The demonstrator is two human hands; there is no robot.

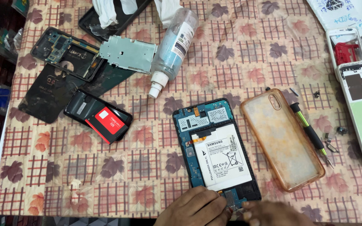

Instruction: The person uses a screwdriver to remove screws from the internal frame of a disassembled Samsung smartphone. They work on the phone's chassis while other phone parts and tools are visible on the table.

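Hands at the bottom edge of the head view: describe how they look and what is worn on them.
Both are bare. The left hand shows no glove, ring or watch, and no sleeve reaches its visible wrist. The right hand is blurred and cut off by the picture's bottom edge; only knuckles and fingers show, also ungloved and without visible rings. No sleeve or arm shows beyond either hand.

A blue-boarded opened tablet with white battery (216, 148) is lying beside a translucent orange-tinted phone case (282, 140) on the surface's beige cloth patterned with maroon leaves and checks (239, 54).
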